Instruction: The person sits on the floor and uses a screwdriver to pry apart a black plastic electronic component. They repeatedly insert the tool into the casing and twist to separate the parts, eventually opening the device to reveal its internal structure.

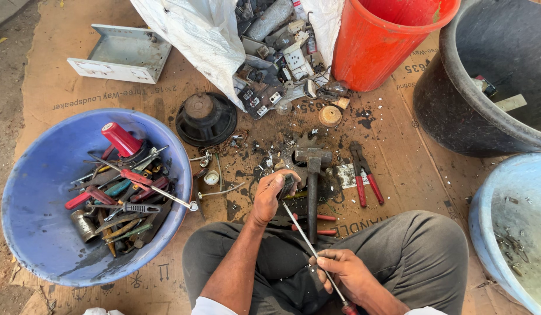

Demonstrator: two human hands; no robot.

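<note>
My left hand (pixel 271 195) is closed around a small dark part on the cardboard floor mat (pixel 399 157), just left of a hammer (pixel 312 175) lying head-up. My right hand (pixel 346 274) grips a long screwdriver (pixel 308 248) near its red handle. Its thin shaft slants up and left, and the tip reaches the part in my left hand. I sit cross-legged in grey trousers. Behind the shaft a second pair of red-handled pliers (pixel 317 224) lies against my leg.
A blue basin (pixel 31 192) at left holds several hand tools. A speaker (pixel 205 118) and red-handled pliers (pixel 364 175) lie on the mat. At the back: a white sack (pixel 194 35) of electrical scrap, a red bucket (pixel 381 46), a black tub (pixel 457 99). Another blue tub (pixel 498 221) stands at right.
</note>
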